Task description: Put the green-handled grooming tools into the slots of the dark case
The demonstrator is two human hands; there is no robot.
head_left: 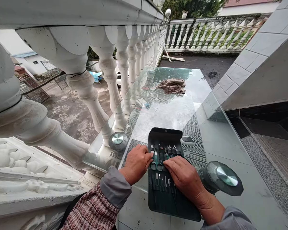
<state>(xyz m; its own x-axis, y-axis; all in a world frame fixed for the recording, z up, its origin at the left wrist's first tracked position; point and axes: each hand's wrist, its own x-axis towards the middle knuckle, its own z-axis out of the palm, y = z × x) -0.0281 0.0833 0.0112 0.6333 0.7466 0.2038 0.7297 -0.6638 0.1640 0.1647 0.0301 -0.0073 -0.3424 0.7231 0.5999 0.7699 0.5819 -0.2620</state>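
A dark green manicure case point(174, 206) lies open on the glass table, its flap turned to the far side. Green-handled scissors point(156, 165) sit in its upper part among several nail clippers and small tools. A row of slim metal tools point(162, 180) fills the lower part. My left hand point(138, 163) is closed at the case's left edge, fingertips against the tools beside the scissors. My right hand point(184, 175) reaches over the case's right side, closed, thumb and fingertips beside the scissors' right handle loop. What either hand pinches is hidden by the fingers.
The glass table point(220, 143) has round metal-capped supports point(227, 176) near its front. A crumpled brown cloth point(172, 86) and a small box point(142, 103) lie farther back. A computer mouse point(188, 140) is right of the case. White balusters point(110, 70) line the left.
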